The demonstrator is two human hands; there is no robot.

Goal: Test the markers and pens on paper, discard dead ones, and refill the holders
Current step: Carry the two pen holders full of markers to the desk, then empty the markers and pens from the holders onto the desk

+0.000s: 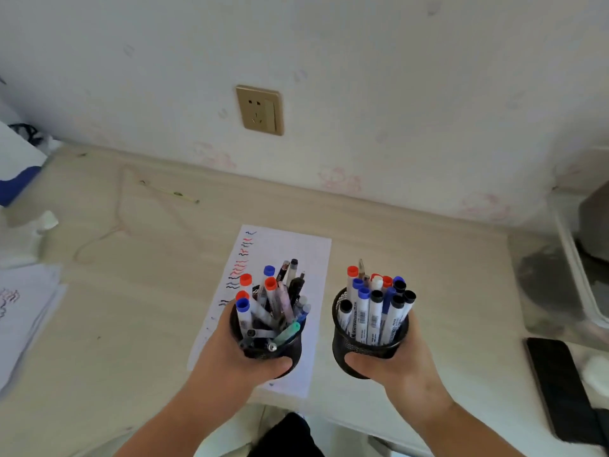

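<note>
Over the scribbled white paper sheet (290,255), left hand (230,351) & right hand (398,361) each grip a full black mesh holder (362,354); testing prob done, holders need setting on surface (131,291)

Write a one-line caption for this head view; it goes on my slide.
Both hands, left and right, each hold a black mesh holder of markers above the squiggle-marked test paper on the desk.

A gold wall socket (259,110) is seen on the wall well beyond the hands. A black phone (560,387) is laid flat on the table (138,291) to the right of the right hand. A stack of papers (23,311) is placed far left of the left hand.
</note>
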